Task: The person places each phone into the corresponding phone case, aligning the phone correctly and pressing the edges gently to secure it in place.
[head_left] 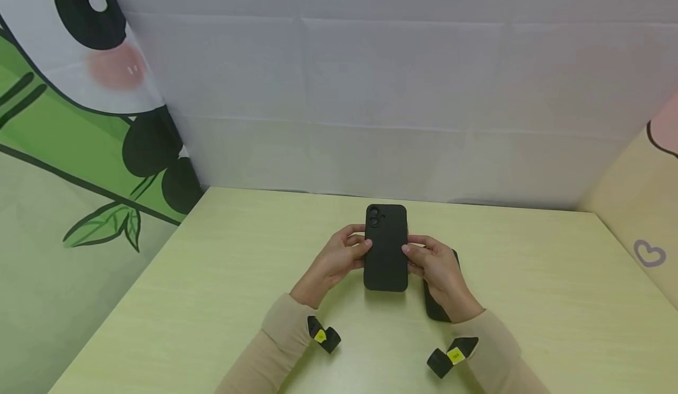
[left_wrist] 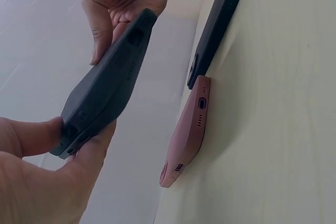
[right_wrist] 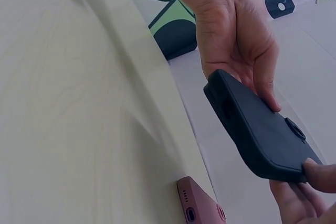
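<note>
A black phone (head_left: 385,252) stands raised over the table between both hands, its back with the camera lenses facing the head camera. My left hand (head_left: 341,255) pinches its left edge, thumb on the back and fingers behind. On the opposite edge, my right hand (head_left: 436,267) grips the same way. Speaker holes and a port opening show on the phone's lower edge in the left wrist view. Partly covered by the right hand, another black phone (head_left: 435,307) lies on the table. A pink phone (left_wrist: 188,129) lies there too, hidden in the head view behind the held phone.
The pale yellow table (head_left: 228,276) reaches back to a light grey wall covering (head_left: 402,76). A cartoon-printed panel (head_left: 95,129) borders the left side, and a yellow panel (head_left: 646,217) the right. Both sleeves carry a small black wrist camera (head_left: 331,340).
</note>
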{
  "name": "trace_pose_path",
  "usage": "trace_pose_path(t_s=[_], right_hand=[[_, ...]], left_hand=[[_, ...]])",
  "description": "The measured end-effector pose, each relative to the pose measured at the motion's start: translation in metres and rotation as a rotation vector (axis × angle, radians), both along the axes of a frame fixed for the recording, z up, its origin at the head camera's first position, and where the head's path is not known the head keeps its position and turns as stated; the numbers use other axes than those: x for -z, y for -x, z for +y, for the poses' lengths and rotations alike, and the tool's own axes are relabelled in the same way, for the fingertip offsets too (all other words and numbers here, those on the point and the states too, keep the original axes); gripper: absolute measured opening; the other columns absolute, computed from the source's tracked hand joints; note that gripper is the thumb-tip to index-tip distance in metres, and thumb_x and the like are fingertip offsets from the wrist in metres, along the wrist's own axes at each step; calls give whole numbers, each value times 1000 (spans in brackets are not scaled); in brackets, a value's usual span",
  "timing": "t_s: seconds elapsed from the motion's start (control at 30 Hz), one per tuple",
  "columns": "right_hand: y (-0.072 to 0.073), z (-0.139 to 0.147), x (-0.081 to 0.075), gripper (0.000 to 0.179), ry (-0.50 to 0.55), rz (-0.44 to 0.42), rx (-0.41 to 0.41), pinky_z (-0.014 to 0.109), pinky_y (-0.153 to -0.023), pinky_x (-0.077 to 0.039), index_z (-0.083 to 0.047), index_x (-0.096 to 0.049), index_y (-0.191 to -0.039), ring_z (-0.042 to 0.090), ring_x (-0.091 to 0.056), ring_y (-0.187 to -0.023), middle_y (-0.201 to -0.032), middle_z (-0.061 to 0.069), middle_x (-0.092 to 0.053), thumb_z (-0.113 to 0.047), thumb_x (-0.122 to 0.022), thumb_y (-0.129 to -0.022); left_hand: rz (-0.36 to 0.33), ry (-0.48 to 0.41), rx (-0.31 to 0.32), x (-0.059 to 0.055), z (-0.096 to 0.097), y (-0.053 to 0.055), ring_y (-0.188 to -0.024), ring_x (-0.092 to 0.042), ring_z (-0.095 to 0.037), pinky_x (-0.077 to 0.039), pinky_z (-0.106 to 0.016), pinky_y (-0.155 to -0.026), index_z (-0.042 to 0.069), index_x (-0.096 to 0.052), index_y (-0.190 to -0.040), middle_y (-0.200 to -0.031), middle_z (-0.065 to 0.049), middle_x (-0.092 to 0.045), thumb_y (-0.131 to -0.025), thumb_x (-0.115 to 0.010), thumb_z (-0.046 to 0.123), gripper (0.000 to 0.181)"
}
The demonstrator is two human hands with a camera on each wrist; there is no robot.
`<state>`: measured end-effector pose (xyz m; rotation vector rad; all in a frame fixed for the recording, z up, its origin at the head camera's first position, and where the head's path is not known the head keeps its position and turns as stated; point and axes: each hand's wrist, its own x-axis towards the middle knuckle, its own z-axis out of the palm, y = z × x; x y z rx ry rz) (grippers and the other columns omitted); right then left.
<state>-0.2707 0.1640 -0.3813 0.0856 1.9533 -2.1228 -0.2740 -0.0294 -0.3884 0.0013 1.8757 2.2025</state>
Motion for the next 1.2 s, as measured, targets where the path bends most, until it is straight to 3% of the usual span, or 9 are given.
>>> trace_pose_path(t_s=[0.3,0.47,0.57,0.77,0.97,1.2], right_hand=[[-2,-1,0,41,20,5,-35,20,-68,-53,7,-47,-124,7,-64,-75,-80,-6,-66,-4,-60,-86],[-6,-3,-1,40,21,-3,-29,22,-67,-54,7,-47,-123,8,-63,-74,-81,-4,-64,-8,-59,-88],[-8,-4,-2,40,10,2,-21,23,-65,-54,5,-48,-121,10,-63,-71,-81,-3,-62,-17,-59,-90],[-11,-3,-2,37,14,48,21,26,-64,-53,-2,-52,-112,11,-61,-71,-83,-4,-58,-33,-54,-92],[-15,-3,-2,26,32,78,74,25,-66,-51,-7,-58,-96,9,-59,-71,-79,-5,-58,-32,-52,-93],[-21,-7,-2,22,44,74,152,24,-63,-48,-11,-60,-84,9,-55,-65,-70,-6,-57,-30,-53,-93]], left_hand=[[11,72,-94,-1,1,-3,-71,-61,-13,-54,-29,-67,5,-48,-127,-94,-8,-62,-89,-53,-2,39],[21,90,-93,-1,-2,-6,-70,-62,-13,-54,-29,-67,6,-49,-126,-92,-8,-62,-88,-54,-2,39],[22,96,-63,-2,-4,-8,-69,-63,-13,-55,-29,-67,6,-50,-126,-88,-6,-62,-88,-55,-3,40],[24,118,58,-4,-8,-13,-70,-63,-13,-55,-30,-68,5,-51,-126,-87,-6,-63,-87,-56,-2,40],[21,120,141,-5,-11,-18,-74,-63,-14,-55,-33,-72,3,-49,-127,-93,-9,-64,-88,-56,0,40],[9,123,166,-4,-11,-22,-75,-62,-14,-55,-34,-74,4,-48,-127,-94,-8,-62,-88,-55,0,39]])
